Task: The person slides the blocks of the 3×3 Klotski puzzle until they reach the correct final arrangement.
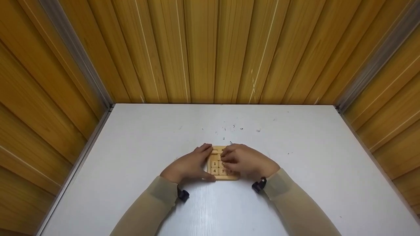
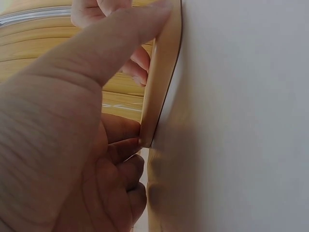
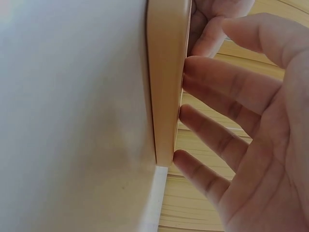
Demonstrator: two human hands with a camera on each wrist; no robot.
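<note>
A wooden number slide puzzle [image 1: 226, 178] lies flat on the white table, its square tiles [image 1: 214, 164] marked with digits such as 1, 4, 5 and 7. My left hand [image 1: 190, 165] holds it from the left, thumb at the near edge and fingers at the far left corner. In the left wrist view the thumb presses on the puzzle's side frame [image 2: 161, 72]. Over the right half is my right hand [image 1: 249, 160], covering some tiles. Its extended fingertips [image 3: 186, 113] touch the puzzle's top face in the right wrist view, with the thumb raised off it.
The white table [image 1: 147, 131] carries small dark marks and specks beyond the puzzle. Wood-patterned panels [image 1: 200, 49] rise behind it and on both sides, with grey metal strips in the corners. A black wrist strap piece [image 1: 259, 185] sits at each sleeve cuff.
</note>
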